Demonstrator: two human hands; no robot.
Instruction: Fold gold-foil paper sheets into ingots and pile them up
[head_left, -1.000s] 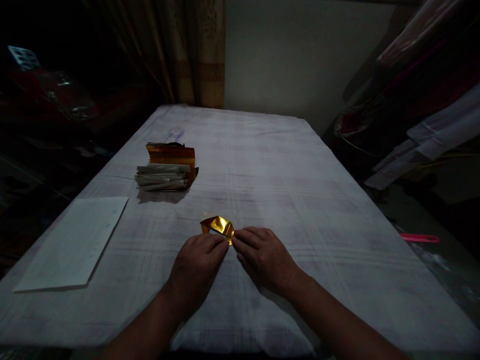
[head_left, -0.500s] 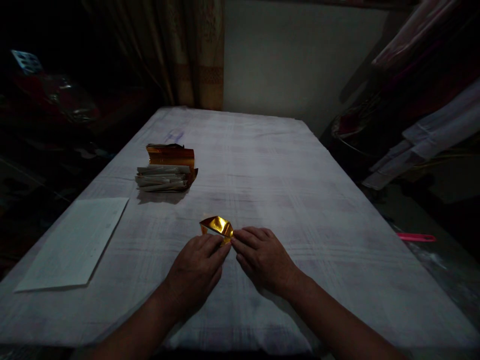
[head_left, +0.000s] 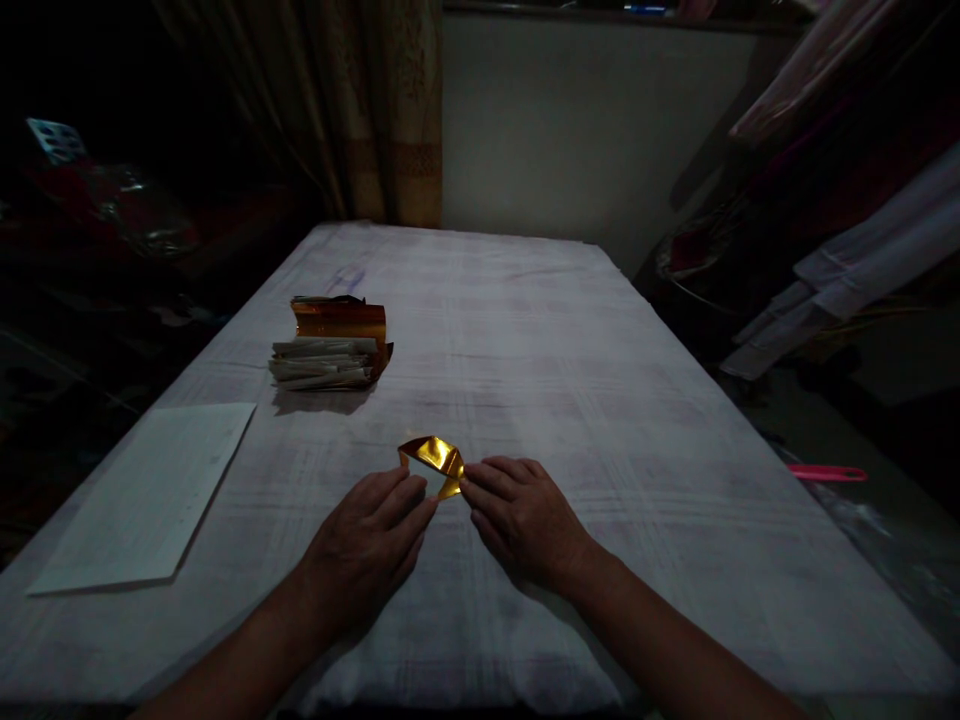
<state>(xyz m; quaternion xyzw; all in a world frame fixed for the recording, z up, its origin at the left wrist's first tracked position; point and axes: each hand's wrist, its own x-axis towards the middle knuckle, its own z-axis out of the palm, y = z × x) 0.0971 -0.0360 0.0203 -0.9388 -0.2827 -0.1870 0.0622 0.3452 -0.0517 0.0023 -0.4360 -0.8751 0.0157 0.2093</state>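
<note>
A small folded piece of gold foil paper lies on the white-clothed table just beyond my fingertips. My left hand rests palm down on the cloth, fingers stretched toward the paper's near left edge, where a white underside shows. On the other side, my right hand presses its fingertips on the paper's near right corner, fingers close together and flat.
A stack of gold and white paper sheets sits at the mid-left of the table. A white sheet of paper lies near the left edge. A curtain hangs behind, and clothes hang at the right. A pink handle shows beyond the right edge.
My left hand has slid back and to the left, off the gold paper, uncovering its white underside. My right hand has stayed on the paper's right corner.
</note>
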